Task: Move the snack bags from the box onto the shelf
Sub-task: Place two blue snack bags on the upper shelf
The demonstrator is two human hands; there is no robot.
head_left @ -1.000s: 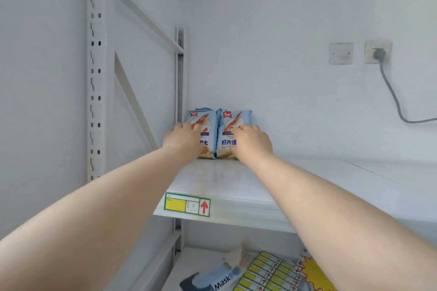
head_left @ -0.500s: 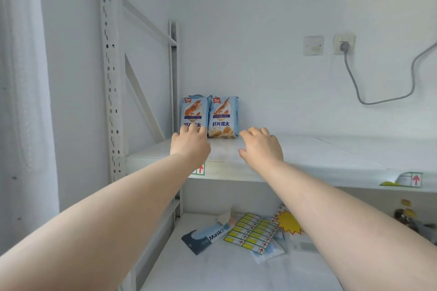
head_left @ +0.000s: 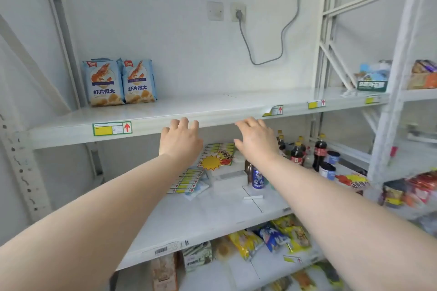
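Note:
Two blue shrimp-chip snack bags stand upright side by side at the back left corner of the white upper shelf (head_left: pixel 212 106): the left bag (head_left: pixel 103 82) and the right bag (head_left: pixel 139 81), touching each other. My left hand (head_left: pixel 181 140) and my right hand (head_left: pixel 256 140) hover in front of the shelf's front edge, well away from the bags. Both hands hold nothing and their fingers are relaxed. The box is out of view.
The middle shelf (head_left: pixel 208 215) carries label sheets, a can (head_left: pixel 258 178), cola and dark bottles (head_left: pixel 319 151). Snack packets fill the lower shelf (head_left: pixel 264 238). A green-white carton (head_left: pixel 371 78) stands at the upper shelf's right end. A grey cable (head_left: pixel 264 59) hangs from the wall socket.
Both hands let go of the two bags and drew back from the shelf's back corner to its front edge. The view pulled back and swung right.

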